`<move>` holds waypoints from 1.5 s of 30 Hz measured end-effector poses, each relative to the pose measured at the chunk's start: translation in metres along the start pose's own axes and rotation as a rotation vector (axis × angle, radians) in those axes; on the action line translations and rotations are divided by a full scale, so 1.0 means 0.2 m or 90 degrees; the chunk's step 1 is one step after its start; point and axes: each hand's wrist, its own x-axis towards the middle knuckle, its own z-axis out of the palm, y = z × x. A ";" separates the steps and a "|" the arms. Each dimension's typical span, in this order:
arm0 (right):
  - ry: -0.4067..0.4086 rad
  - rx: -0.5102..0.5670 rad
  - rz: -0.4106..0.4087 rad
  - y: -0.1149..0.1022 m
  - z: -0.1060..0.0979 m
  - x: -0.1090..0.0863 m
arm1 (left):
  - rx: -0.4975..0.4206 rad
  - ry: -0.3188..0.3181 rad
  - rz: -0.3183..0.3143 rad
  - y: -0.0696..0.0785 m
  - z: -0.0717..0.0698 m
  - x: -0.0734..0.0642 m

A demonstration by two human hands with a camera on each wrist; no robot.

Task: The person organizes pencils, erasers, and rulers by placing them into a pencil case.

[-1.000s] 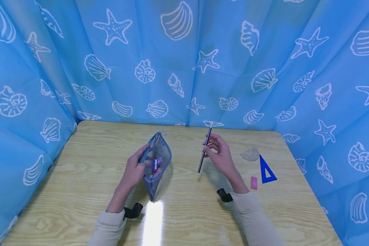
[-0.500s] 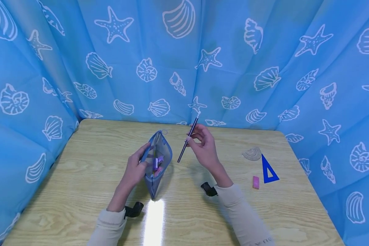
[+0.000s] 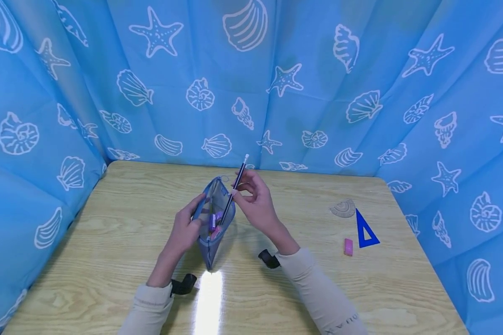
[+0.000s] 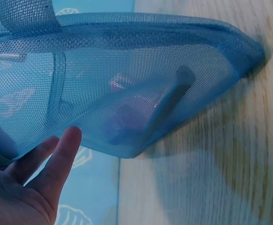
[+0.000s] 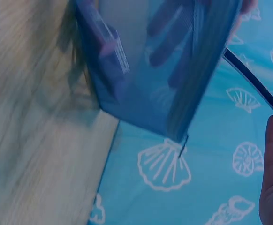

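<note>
My left hand grips the side of a blue mesh pencil pouch, its zipped mouth spread wide. Inside lie a purple item and a pink one, blurred through the mesh in both wrist views. Between thumb and fingers, my right hand pinches a dark striped pencil, white end up. The pencil slants down over the pouch's right rim, its lower part within the opening. In the right wrist view the pencil reaches the edge of the pouch.
To the right on the wooden table lie a clear protractor, a blue set square and a pink eraser. A blue curtain with shell prints surrounds the table's back and sides.
My right hand has carried the pencil leftward from beside the pouch to its mouth, and the pencil's lower end has gone into the opening. The left hand and pouch have stayed put.
</note>
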 end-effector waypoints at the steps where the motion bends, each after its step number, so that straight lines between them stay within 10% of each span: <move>1: -0.008 -0.003 0.005 0.00 0.02 0.00 | -0.001 0.001 0.000 0.00 0.00 0.00; 19: -0.141 -0.101 0.091 0.04 0.15 -0.05 | 0.011 0.009 -0.011 0.01 -0.01 0.00; 45: -0.165 -0.245 0.137 0.04 0.19 0.01 | 0.024 0.008 0.003 0.00 -0.03 0.01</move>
